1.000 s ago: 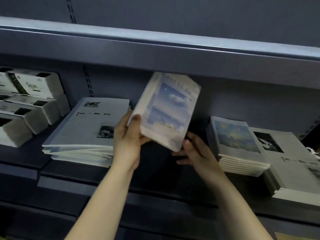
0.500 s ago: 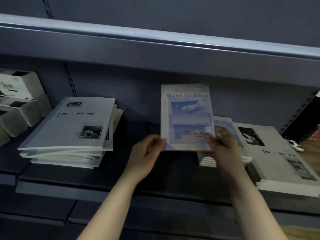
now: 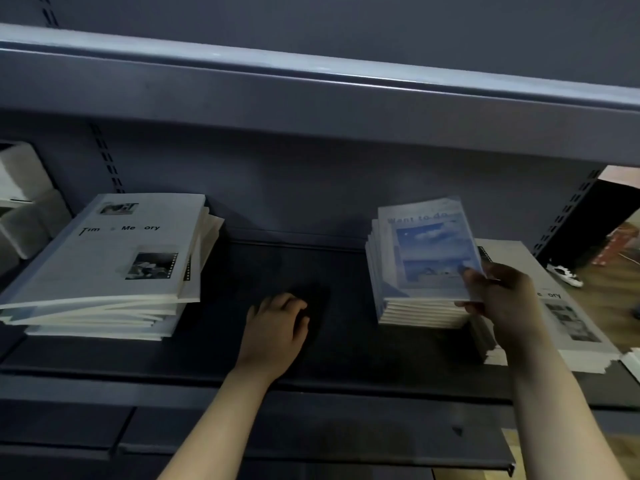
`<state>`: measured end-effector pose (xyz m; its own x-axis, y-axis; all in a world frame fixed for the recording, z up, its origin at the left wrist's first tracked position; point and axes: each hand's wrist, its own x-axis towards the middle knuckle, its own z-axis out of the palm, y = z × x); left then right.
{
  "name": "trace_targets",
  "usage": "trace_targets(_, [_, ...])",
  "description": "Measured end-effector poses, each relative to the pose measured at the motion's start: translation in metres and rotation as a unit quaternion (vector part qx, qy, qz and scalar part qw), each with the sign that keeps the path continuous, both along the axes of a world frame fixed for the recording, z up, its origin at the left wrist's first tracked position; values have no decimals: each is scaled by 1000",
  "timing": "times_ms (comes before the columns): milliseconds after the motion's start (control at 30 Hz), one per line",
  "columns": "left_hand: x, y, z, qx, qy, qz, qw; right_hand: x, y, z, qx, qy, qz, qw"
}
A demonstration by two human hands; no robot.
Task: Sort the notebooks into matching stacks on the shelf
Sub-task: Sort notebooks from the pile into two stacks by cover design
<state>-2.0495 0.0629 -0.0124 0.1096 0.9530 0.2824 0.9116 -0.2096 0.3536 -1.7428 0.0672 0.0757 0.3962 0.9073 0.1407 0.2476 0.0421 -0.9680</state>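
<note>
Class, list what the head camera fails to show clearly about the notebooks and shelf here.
Head view: the far-right grey stack has its title partly covered by the right hand.
Head view: blur hides whether the blue notebook rests on the blue stack.
Head view: the white boxes are cut off by the left edge.

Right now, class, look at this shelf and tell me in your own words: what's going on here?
A person is sorting notebooks on a dark shelf. Their right hand pinches the blue sky notebook by its lower right corner, on top of the matching blue stack. The left hand rests on the bare shelf, holding nothing. A grey stack lies at the left, and another grey pile sits at the far right.
</note>
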Motion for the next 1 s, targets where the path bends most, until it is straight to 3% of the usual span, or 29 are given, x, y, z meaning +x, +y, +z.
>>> trace_targets(133, [0, 1, -1, 1, 18, 3, 1000, 7, 8, -10, -12, -33, -21, 999])
trace_targets(433, [-1, -2, -2, -7, 9, -3, 1000, 4, 21, -18, 9, -316, -82, 945])
trace_targets(667, [-3, -4, -3, -7, -9, -6, 1000, 8, 26, -21, -13, -355, -124, 926])
trace_targets(1000, [-1, -2, -3, 2, -7, -1, 1000, 9, 30, -22, -39, -349, -125, 928])
